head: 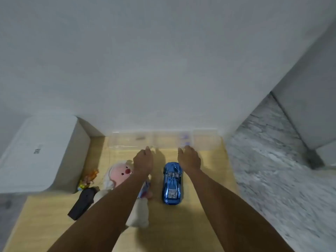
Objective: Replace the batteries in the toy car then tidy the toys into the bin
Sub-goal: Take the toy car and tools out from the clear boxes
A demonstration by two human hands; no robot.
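We have both arms stretched out toward the clear plastic bin (163, 140) that stands at the far edge of the pale wooden surface (209, 179), right against the white wall. Our left hand (143, 160) and right hand (189, 158) sit at its near rim, fingers loosely spread and holding nothing; whether the fingertips already touch the rim we cannot tell, since the frame is blurred there. We judge we are about to draw the bin closer, as it stands too far back for easy loading.

The shiny blue toy car (172, 183) rests on its wheels just left of our right forearm, nose pointing away from us. Left of it, partly under our left forearm, lies a pink-faced plush doll with a cream body (120, 172). Nearer and further left are a black remote-shaped controller (82, 202) and a small orange and yellow figurine (89, 179), beside a white box (41, 153). All toys lie outside the bin, so the tidying appears not yet begun.
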